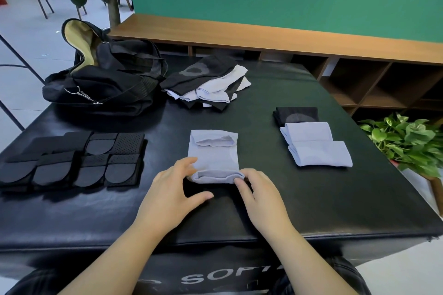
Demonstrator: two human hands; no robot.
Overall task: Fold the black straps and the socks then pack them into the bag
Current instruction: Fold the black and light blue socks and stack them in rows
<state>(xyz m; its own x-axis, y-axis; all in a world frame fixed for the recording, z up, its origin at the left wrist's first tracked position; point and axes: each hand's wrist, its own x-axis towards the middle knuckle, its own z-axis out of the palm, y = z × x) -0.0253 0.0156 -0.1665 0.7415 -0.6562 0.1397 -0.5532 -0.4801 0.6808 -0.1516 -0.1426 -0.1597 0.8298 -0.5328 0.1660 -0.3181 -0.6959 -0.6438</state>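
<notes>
Pale sock (214, 153), centre of the frame on the black padded table (299, 199), near end rolled over. Left hand (172, 195) at its lower left corner, fingers curled on the fabric, thumb splayed on the pad below; fingertips blurred, so real pinch or mere touch hard to tell. Right hand (260, 197) at the lower right corner, fingers bent against the rolled edge, grip likewise unclear.

Folded socks (314, 143) right of centre, two pale ones overlapping a dark one partly hidden beneath. Unfolded sock heap (208, 84) above centre, layers tangled, count unreadable. Folded black straps (76, 160) in rows at the left, leftmost near the frame edge. Bag (105, 79) upper left, mouth open, pale lining showing, contents hidden.

White lettering on the table's front face, bottom of the frame, "SOF" legible, the rest covered by the right forearm.

Bare pad between sock and straps, and along the near edge. Potted plant (407, 143) just past the table's right edge.
</notes>
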